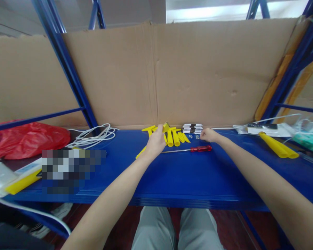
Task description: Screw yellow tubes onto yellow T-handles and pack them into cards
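My left hand is closed around a yellow T-shaped plastic handle. The wide head sticks out above my fingers, and the other end shows below them. Just right of it lie more yellow handles and a bunch of small pointed yellow pieces. With its fingers drawn together, my right hand is down at a small group of metal screws; whether one is between the fingertips is hidden. A red-handled screwdriver lies across the blue shelf, its shaft pointing toward my left hand.
Stacked white packets stand against the cardboard wall. A coiled white cable and a red plastic bag lie left. Yellow tubes and a white box lie right. Blue posts frame the blue shelf.
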{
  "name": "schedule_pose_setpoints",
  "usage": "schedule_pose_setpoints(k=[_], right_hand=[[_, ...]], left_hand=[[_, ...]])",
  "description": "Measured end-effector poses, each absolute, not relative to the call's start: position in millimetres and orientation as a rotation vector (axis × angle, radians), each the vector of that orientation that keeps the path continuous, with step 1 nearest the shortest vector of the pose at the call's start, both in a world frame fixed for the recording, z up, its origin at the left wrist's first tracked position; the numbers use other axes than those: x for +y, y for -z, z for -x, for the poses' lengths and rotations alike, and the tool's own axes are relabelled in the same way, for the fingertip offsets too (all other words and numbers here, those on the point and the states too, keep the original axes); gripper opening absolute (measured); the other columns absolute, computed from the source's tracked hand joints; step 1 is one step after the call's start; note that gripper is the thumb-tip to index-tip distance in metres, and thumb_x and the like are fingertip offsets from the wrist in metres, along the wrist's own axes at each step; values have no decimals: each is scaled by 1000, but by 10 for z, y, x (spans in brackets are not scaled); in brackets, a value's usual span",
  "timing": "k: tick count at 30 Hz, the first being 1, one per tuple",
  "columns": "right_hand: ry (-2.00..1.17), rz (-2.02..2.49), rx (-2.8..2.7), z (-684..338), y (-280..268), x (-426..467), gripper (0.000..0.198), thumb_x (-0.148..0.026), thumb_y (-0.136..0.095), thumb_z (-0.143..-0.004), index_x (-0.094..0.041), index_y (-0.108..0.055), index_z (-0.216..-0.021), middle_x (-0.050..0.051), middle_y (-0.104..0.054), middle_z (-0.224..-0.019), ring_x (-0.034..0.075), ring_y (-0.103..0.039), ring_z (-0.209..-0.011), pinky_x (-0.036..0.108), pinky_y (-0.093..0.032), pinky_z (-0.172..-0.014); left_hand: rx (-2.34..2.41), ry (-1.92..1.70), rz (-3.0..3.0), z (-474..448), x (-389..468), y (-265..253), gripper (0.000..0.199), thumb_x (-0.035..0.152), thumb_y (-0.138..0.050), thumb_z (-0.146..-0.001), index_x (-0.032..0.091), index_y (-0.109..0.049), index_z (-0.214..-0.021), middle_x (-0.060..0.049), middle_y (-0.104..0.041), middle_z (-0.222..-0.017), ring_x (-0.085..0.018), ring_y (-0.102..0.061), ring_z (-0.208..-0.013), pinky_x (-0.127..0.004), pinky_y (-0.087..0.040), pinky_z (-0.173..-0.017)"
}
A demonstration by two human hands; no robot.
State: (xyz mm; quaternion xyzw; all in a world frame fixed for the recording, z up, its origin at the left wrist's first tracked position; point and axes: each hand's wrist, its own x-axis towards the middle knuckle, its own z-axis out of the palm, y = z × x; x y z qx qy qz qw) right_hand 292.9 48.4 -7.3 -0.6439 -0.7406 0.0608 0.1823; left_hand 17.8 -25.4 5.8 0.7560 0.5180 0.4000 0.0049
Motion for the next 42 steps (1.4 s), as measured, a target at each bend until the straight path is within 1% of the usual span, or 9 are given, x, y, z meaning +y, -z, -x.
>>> schedule_pose_setpoints(k=[11, 18, 22, 25, 27, 29, 34, 38, 42], right_hand=[[-208, 1913, -2022, -2900, 67, 510, 22, -6, -56, -63, -18, -52, -45, -3, -49, -39, 10, -47, -41, 21, -35, -45], [-210, 1836, -1922, -2992, 116, 490, 17, -11, -56, -68, -16, -60, -53, 0, -58, -45, 12, -54, -46, 21, -39, -49], [-170, 1706, -1807, -3099, 177, 436, 15, -17, -54, -73, -15, -64, -62, 4, -67, -59, 15, -61, -57, 21, -43, -54], [-162, 1703, -1747, -3136, 206, 397, 15, -19, -53, -74, -14, -67, -70, 7, -70, -71, 16, -63, -64, 22, -44, -57], [-173, 1712, -1700, -3138, 203, 374, 17, -19, -53, -75, -13, -68, -76, 9, -71, -77, 17, -63, -67, 22, -45, -59], [-178, 1704, -1672, -3131, 184, 357, 18, -20, -52, -76, -12, -69, -79, 9, -71, -80, 17, -64, -69, 23, -45, -61], [-159, 1663, -1680, -3137, 131, 339, 19, -20, -51, -76, -13, -69, -77, 9, -71, -79, 18, -64, -72, 25, -47, -66], [-149, 1641, -1670, -3166, 140, 344, 19, -22, -52, -75, -14, -69, -77, 8, -71, -77, 18, -64, -70, 25, -47, -65], [-144, 1648, -1665, -3154, 148, 347, 16, -21, -53, -75, -15, -68, -74, 7, -71, -76, 17, -64, -70, 24, -47, -64]], left_hand=[[1594, -1262, -2386, -204, -279, -69, 25, 7, -46, -78, 18, -45, -101, -9, -67, -87, -21, -65, -86, -28, -48, -71], [1446, -1361, -2260, -204, -185, -80, 24, 4, -48, -75, 19, -45, -95, -8, -67, -91, -20, -63, -91, -32, -48, -79], [1198, -1420, -2001, -368, -13, -139, 24, 2, -50, -72, 17, -47, -91, -7, -66, -95, -17, -63, -93, -31, -49, -82], [1087, -1311, -1710, -607, 108, -199, 22, -2, -47, -72, 15, -49, -86, -8, -65, -88, -15, -64, -80, -30, -51, -77], [1077, -1115, -1532, -789, 170, -227, 19, -3, -46, -71, 13, -51, -82, -7, -64, -78, -13, -61, -64, -31, -52, -67], [1091, -986, -1327, -969, 218, -236, 18, -3, -43, -74, 12, -51, -79, -5, -61, -70, -11, -57, -55, -29, -51, -61], [1066, -914, -1190, -1321, 302, -170, 22, -5, -37, -77, 13, -49, -75, -2, -57, -64, -8, -56, -58, -20, -48, -61], [1073, -886, -1244, -1454, 351, -98, 26, -5, -34, -77, 15, -46, -67, 0, -55, -60, -10, -59, -64, -22, -49, -64], [1084, -892, -1364, -1504, 399, -50, 28, -6, -33, -74, 15, -46, -62, -2, -57, -57, -15, -62, -67, -27, -51, -67]])
